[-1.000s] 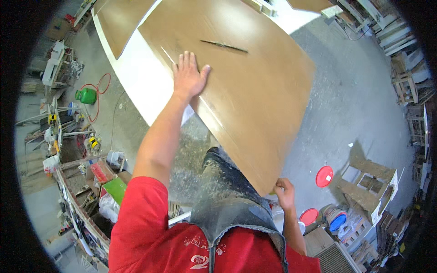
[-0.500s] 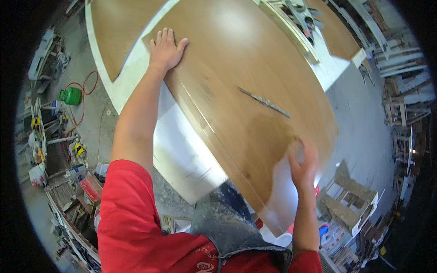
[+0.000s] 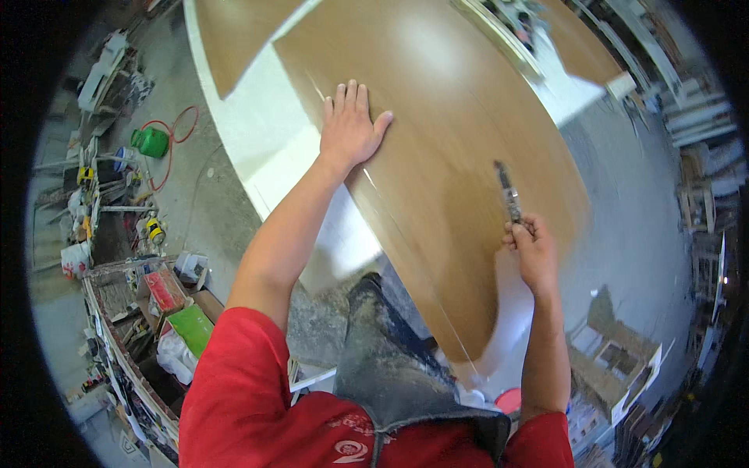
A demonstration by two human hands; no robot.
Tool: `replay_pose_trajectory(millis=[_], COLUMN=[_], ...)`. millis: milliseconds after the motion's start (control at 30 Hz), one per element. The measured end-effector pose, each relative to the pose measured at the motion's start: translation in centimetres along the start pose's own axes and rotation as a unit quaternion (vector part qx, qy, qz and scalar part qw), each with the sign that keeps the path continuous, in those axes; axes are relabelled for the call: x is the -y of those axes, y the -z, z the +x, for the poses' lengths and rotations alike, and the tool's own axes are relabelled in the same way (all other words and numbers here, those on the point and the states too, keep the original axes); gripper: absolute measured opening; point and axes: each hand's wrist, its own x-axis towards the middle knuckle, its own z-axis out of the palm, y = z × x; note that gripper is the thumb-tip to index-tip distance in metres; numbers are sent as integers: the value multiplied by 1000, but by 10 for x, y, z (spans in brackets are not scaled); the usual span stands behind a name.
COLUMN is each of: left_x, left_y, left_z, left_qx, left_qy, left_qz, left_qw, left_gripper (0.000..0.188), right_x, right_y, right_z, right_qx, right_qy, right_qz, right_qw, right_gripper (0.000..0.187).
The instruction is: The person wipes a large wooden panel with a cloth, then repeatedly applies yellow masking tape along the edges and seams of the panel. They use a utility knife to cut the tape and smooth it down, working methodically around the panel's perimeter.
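Note:
A large brown, wood-toned panel [image 3: 437,148] lies before me, over a white board [image 3: 343,234] that shows along its left side. My left hand [image 3: 351,129] rests flat near the panel's left edge, fingers spread, holding nothing. At the panel's right side, my right hand [image 3: 532,246] is closed around the lower end of a slim, grey-stained hand tool [image 3: 509,195]. The tool points away from me; its exact kind cannot be made out. Just below the right hand, a pale, shiny patch [image 3: 507,312] covers part of the panel's near right corner.
A pale strip [image 3: 503,39] with tools beside it lies at the far right. On the floor at left stand a green container [image 3: 150,142] by a red hose [image 3: 191,125] and a cluttered bin [image 3: 148,327]. A small wooden frame [image 3: 620,359] is at the lower right.
The slim tool lay on the panel; now my right hand grips it, turned to point away from me. My left hand has come nearer along the panel's left edge. The view has shifted.

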Motion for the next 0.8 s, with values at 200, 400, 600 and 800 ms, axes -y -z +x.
replay_pose_trajectory(millis=[200, 400, 600, 800], left_x=[-156, -309, -336, -320], left_y=[8, 48, 49, -20], left_z=[-204, -385, -532, -555], left_qx=[60, 141, 89, 28], left_qy=[-79, -165, -95, 337], left_qz=[-28, -42, -353, -509], left_qw=[995, 975, 926, 792], left_gripper=[83, 85, 68, 74], right_x=[-36, -103, -106, -49], right_y=[129, 191, 211, 197], right_z=[-136, -239, -264, -259], right_qx=[-19, 38, 161, 256], right_qy=[-76, -142, -101, 123], right_qz=[256, 279, 158, -202], right_qw=[963, 949, 969, 937], right_gripper=[20, 25, 26, 27])
